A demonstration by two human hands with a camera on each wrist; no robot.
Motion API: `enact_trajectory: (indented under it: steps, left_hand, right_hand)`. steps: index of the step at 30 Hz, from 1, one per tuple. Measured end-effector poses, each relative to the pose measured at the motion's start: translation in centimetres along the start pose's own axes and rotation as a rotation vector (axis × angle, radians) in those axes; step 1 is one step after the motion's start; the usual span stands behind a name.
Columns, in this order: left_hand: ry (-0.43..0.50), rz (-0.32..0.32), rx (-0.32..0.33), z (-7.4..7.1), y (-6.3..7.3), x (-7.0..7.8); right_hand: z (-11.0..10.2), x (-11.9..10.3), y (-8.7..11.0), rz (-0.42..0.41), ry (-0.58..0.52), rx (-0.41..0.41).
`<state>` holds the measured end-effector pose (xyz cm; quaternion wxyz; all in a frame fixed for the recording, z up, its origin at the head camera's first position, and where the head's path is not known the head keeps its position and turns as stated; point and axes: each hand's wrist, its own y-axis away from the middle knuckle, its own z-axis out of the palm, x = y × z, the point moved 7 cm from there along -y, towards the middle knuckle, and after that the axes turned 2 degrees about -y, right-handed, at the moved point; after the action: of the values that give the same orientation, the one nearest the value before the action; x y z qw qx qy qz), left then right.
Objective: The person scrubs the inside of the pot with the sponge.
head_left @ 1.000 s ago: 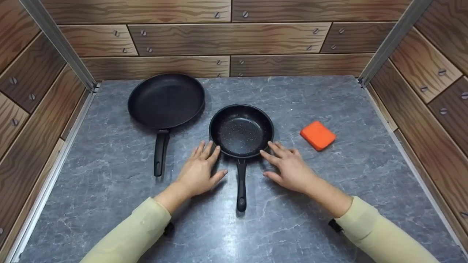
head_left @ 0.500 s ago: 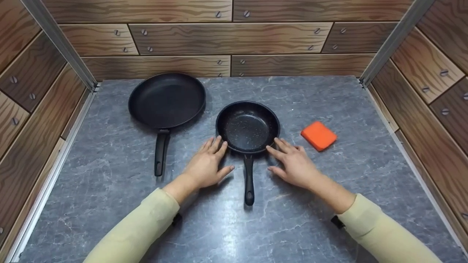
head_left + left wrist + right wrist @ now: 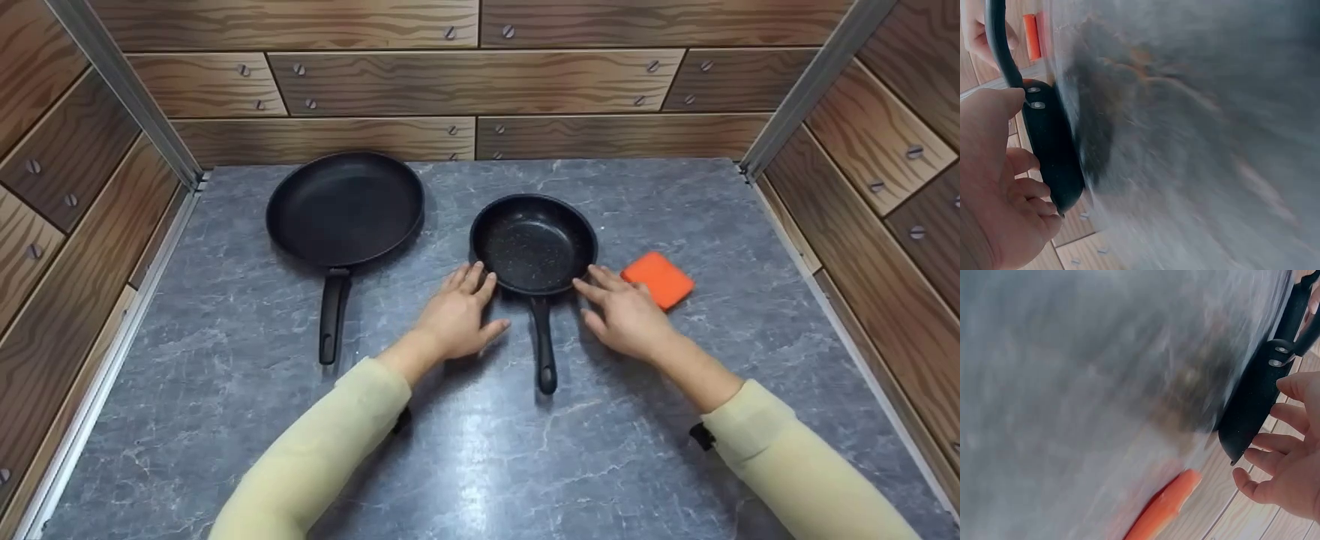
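A small black frying pan (image 3: 534, 244) with a speckled inside lies on the grey marbled table, its handle (image 3: 544, 352) pointing toward me. My left hand (image 3: 459, 313) touches the near left of its rim with spread fingertips. On the near right, the fingertips of my right hand (image 3: 628, 315) lie against the pan's side. Neither hand holds the handle, which runs between them. In the right wrist view, slightly bent fingers line the pan's outer wall (image 3: 1252, 402); the left wrist view shows the other fingers along the wall (image 3: 1053, 152).
A larger black frying pan (image 3: 345, 210) stands at the back left, handle toward me. Just right of my right hand lies a flat orange square piece (image 3: 664, 279), partly covered by that hand in the head view. Wood-patterned walls (image 3: 375, 82) enclose the table (image 3: 225, 450).
The small frying pan has slid to the right and away from me, with both hands following along its rim. The larger pan and orange piece have stayed put.
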<state>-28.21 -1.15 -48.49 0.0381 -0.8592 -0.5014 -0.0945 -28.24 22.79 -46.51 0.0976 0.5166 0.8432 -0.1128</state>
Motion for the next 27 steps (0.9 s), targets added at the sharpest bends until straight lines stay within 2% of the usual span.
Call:
enact_trajectory:
  steps: [8,21,27]
  left_hand:
    - [-0.009,-0.02,-0.039,0.2,-3.1,1.2]
    - [-0.055,-0.04,-0.061,0.2,-8.0,2.9]
    - [-0.069,-0.05,-0.076,0.0,-9.7,3.2]
  right_hand:
    - [-0.9,2.9,-1.1,0.047,0.02,-0.041]
    - [-2.4,6.5,-2.7,0.069,0.059,0.014]
    - [-2.7,7.6,-3.5,0.108,0.067,-0.039]
